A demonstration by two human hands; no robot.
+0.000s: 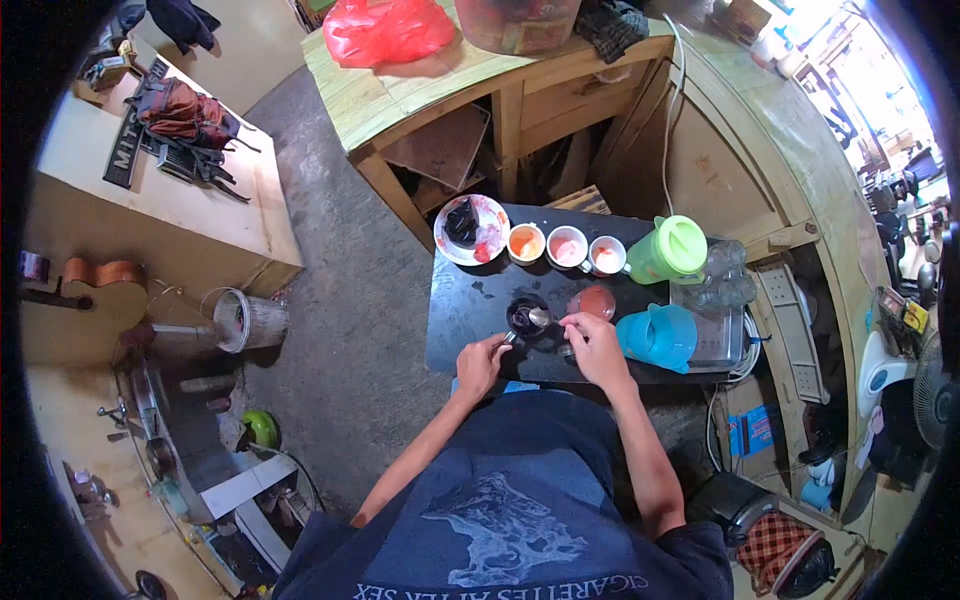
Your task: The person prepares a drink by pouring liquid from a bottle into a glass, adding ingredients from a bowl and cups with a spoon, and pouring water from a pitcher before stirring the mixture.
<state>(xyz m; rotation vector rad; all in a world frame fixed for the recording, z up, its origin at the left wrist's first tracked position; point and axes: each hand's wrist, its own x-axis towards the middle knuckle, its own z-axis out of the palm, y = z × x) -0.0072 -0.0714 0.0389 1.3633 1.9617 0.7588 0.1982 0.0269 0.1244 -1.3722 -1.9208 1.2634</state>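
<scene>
On a black table (460,330), a dark cup (520,318) stands near the front edge. My left hand (482,364) has its fingers closed on the cup's handle. My right hand (595,350) pinches a metal spoon (540,317), whose bowl is over the cup's opening. Beyond them three white cups, the left (526,243), middle (566,248) and right (607,255), hold orange and pinkish contents. A patterned plate (486,208) at the back left carries a dark plastic bag (462,222). A reddish round container (592,302) sits just beyond my right hand.
To the right stand a green pitcher (668,250), a blue pitcher (657,338), a metal tray (715,345) and clear plastic bottles (728,272). A wooden counter (370,108) with a red bag (385,32) is behind. A white bucket (250,320) stands left on the floor.
</scene>
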